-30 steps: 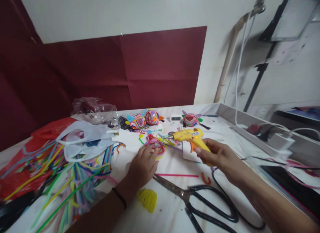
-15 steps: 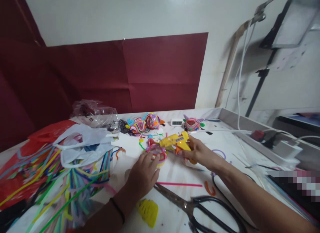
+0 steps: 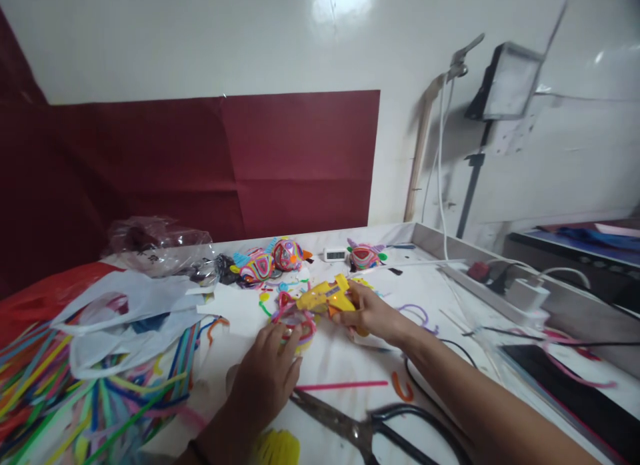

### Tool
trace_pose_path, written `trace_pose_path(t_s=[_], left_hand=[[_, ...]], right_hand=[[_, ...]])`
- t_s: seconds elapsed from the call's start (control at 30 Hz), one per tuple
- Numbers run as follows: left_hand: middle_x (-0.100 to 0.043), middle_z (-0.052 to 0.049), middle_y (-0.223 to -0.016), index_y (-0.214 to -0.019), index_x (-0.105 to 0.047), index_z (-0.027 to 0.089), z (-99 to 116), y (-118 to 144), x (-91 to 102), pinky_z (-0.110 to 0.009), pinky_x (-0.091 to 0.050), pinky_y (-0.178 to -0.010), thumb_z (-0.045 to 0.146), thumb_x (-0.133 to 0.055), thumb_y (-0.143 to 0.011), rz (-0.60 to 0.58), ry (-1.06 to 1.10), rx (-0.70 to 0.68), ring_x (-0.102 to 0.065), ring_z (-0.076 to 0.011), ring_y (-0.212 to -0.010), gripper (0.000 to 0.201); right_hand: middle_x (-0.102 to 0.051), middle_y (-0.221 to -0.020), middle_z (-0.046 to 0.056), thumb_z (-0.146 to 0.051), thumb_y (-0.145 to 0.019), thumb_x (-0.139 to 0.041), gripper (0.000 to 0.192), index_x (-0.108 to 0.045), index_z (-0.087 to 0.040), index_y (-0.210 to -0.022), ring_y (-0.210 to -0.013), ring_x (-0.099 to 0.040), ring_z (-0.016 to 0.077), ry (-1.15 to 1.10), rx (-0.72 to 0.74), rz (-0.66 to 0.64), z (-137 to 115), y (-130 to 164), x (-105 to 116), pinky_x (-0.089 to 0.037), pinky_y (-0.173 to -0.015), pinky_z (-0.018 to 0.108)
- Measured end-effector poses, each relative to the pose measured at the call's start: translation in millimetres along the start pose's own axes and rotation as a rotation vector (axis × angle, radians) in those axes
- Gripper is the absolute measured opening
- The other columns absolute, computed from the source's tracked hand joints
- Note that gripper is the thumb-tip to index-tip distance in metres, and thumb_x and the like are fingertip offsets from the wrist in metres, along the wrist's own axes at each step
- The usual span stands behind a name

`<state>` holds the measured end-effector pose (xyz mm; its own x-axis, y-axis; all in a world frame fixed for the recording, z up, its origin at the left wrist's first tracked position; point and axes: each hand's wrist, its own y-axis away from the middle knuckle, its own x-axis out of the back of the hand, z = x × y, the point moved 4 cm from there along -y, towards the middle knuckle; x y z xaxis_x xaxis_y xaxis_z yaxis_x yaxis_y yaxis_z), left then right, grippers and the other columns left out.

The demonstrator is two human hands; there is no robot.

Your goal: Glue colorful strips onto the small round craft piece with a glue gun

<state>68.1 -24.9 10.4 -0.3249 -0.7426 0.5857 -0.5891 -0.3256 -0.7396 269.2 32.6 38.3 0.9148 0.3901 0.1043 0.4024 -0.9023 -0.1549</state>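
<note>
Left hand point(image 3: 264, 378): palm down, fingers extended forward and loosely curled at the tips, forearm entering from below. Right hand point(image 3: 361, 312): just ahead and to the right of the left, fingers closed in a grip, forearm extended diagonally from lower right.

Glue gun point(image 3: 324, 296): yellow body, orange trigger. Coiled piece point(image 3: 295, 322) under its nozzle: pink, red and green loops. Three finished figures point(image 3: 273, 260) at the back: striped pink, orange, teal, green. Pipe cleaners point(image 3: 95, 392), heap: green, yellow, blue, pink, orange. Scissors point(image 3: 395, 425): black handles, grey blades. Plastic bag point(image 3: 125, 312): white. Desk point(image 3: 350, 358): white. Wall paper point(image 3: 200, 158): dark red.
</note>
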Motion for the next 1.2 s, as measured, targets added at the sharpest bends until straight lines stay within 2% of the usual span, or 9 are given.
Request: trace_pose_path(t_s=[0.47,0.6,0.83,1.2], left_hand=[[-0.054,-0.017,-0.108,-0.121,-0.057,0.009,0.8,-1.2,0.9,-0.043,-0.054,-0.083,0.020,-0.054,-0.085,-0.024,0.038,0.006,-0.051,-0.0284,-0.100,0.038],[-0.056,-0.017,-0.108,-0.122,-0.057,0.011,0.5,-1.1,1.0,-0.042,-0.054,-0.084,0.020,-0.054,-0.085,-0.046,0.048,0.028,-0.052,-0.0278,-0.102,0.038],[-0.055,-0.017,-0.112,-0.123,-0.056,0.013,1.9,0.9,0.5,-0.043,-0.053,-0.084,0.022,-0.051,-0.087,-0.062,0.064,0.050,-0.051,-0.0272,-0.102,0.037],[-0.053,-0.018,-0.111,-0.122,-0.056,0.009,2.7,-1.1,2.9,-0.043,-0.054,-0.083,0.020,-0.053,-0.086,-0.068,0.048,0.034,-0.048,-0.0285,-0.103,0.038]], right_hand=[[-0.056,-0.076,-0.004,-0.045,-0.067,-0.075,0.046,-0.045,-0.021,-0.093,-0.049,-0.046,0.0072,0.084,0.027,-0.008,-4.2,1.0,-0.8,-0.038,-0.042,0.022],[-0.055,-0.076,-0.004,-0.044,-0.067,-0.075,0.045,-0.043,-0.021,-0.090,-0.048,-0.046,0.0073,0.134,0.009,-0.007,-5.8,2.9,1.3,-0.036,-0.041,0.022],[-0.057,-0.081,-0.001,-0.047,-0.069,-0.072,0.046,-0.043,-0.021,-0.093,-0.052,-0.049,0.0091,0.174,-0.003,-0.021,-9.8,5.6,-1.7,-0.040,-0.045,0.024],[-0.056,-0.078,-0.002,-0.047,-0.072,-0.070,0.043,-0.045,-0.020,-0.093,-0.050,-0.046,0.0076,0.237,-0.004,-0.044,-11.8,7.9,-2.9,-0.037,-0.044,0.022]])
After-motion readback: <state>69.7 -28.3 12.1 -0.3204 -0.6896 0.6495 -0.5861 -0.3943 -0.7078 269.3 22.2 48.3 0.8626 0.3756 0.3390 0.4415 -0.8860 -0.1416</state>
